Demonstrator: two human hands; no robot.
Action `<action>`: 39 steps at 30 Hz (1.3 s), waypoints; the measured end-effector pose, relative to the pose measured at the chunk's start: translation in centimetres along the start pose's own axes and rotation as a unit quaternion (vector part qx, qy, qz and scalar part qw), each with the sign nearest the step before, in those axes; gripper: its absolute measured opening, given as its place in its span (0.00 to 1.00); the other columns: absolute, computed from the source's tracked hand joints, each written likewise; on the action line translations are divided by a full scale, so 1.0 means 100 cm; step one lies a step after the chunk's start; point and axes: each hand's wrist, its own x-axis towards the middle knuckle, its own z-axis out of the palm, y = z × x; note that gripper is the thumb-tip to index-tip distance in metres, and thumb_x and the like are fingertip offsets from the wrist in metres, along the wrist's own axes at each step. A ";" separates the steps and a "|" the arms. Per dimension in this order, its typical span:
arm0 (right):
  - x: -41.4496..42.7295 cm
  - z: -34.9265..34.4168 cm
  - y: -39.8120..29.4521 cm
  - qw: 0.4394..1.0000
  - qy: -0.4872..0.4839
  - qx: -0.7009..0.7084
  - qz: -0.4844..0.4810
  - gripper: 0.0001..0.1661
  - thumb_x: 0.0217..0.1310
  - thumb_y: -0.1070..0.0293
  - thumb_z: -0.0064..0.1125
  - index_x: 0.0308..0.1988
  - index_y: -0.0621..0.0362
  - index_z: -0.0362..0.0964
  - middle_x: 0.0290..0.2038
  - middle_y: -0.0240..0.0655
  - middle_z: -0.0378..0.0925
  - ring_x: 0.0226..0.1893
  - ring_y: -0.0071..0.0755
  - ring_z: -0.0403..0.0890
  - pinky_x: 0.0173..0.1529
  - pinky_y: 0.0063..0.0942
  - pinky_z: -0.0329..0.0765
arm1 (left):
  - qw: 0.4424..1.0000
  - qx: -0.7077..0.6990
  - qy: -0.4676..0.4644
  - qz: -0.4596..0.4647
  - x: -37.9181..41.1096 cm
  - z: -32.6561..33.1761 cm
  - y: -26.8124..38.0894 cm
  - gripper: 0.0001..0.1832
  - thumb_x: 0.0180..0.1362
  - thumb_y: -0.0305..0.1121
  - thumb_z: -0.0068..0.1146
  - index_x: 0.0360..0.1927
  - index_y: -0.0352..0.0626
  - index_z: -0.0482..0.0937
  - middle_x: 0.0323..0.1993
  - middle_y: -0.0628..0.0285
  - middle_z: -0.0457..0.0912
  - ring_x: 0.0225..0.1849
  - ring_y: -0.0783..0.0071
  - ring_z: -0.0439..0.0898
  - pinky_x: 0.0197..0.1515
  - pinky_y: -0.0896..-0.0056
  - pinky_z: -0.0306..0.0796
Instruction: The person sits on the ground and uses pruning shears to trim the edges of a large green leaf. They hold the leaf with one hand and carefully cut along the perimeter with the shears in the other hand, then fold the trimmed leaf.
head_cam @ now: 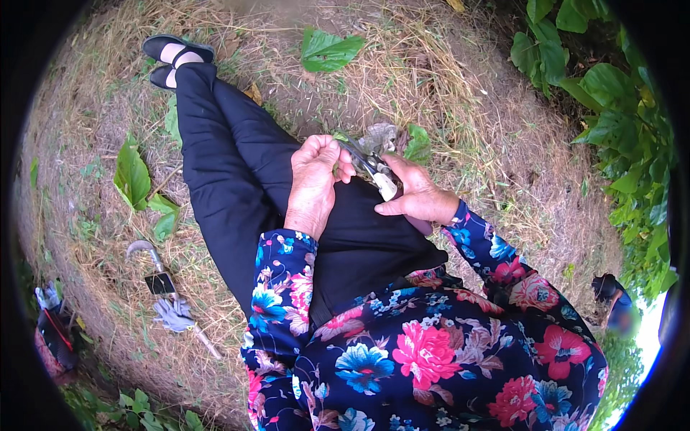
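My left hand (319, 180) is raised over my thighs, its fingertips pinched together around a small green plant piece (339, 136). Close by, my right hand (419, 186) is around a hand tool, apparently pruning shears (385, 185), with a white part and dark metal parts. The metal end points at the fingers of my left hand, and whether it touches them is unclear. Part of a purple piece (419, 225) shows under my right wrist; what it belongs to is hidden. Behind the tool, a crumpled pale dry leaf (378, 137) lies beside a green leaf (418, 144).
My outstretched legs (232, 167) rest on dry grass. To the left lie a sickle (143, 247), a dark flat device (160, 283) and grey gloves (175, 316). A bag (54, 334) sits at the far left. Leafy plants (614, 113) line the right, with another person (617, 304) lower down.
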 end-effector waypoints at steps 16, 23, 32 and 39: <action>0.008 -0.007 -0.019 0.991 -0.075 0.088 0.067 0.46 0.34 0.67 0.72 0.55 0.66 0.60 0.44 0.39 0.68 0.47 0.31 0.68 0.54 0.27 0.64 | 0.998 0.059 -0.020 0.022 -0.001 0.000 -0.003 0.07 0.60 0.24 0.45 0.26 0.39 0.69 0.21 0.59 0.77 0.17 0.74 0.73 0.19 0.77 0.66; 0.006 -0.004 -0.018 0.991 -0.035 0.128 0.031 0.37 0.33 0.63 0.72 0.46 0.62 0.66 0.36 0.38 0.72 0.38 0.34 0.74 0.45 0.28 0.70 | 0.999 0.043 -0.020 0.001 0.000 0.000 -0.002 0.05 0.60 0.25 0.47 0.28 0.39 0.70 0.21 0.59 0.77 0.18 0.74 0.74 0.21 0.76 0.66; 0.004 -0.004 -0.021 0.984 -0.042 0.164 0.053 0.30 0.36 0.65 0.72 0.41 0.64 0.68 0.33 0.34 0.72 0.37 0.27 0.72 0.45 0.25 0.69 | 0.999 0.044 -0.025 0.000 0.001 -0.001 -0.001 0.04 0.60 0.27 0.48 0.30 0.38 0.71 0.22 0.59 0.77 0.18 0.74 0.73 0.21 0.76 0.66; 0.001 -0.006 -0.020 0.962 -0.071 0.252 0.081 0.28 0.38 0.67 0.72 0.40 0.64 0.69 0.31 0.26 0.64 0.35 0.20 0.64 0.43 0.21 0.63 | 0.998 0.060 -0.022 -0.010 0.002 -0.003 -0.001 0.04 0.59 0.27 0.49 0.30 0.39 0.72 0.20 0.61 0.77 0.18 0.76 0.72 0.19 0.78 0.63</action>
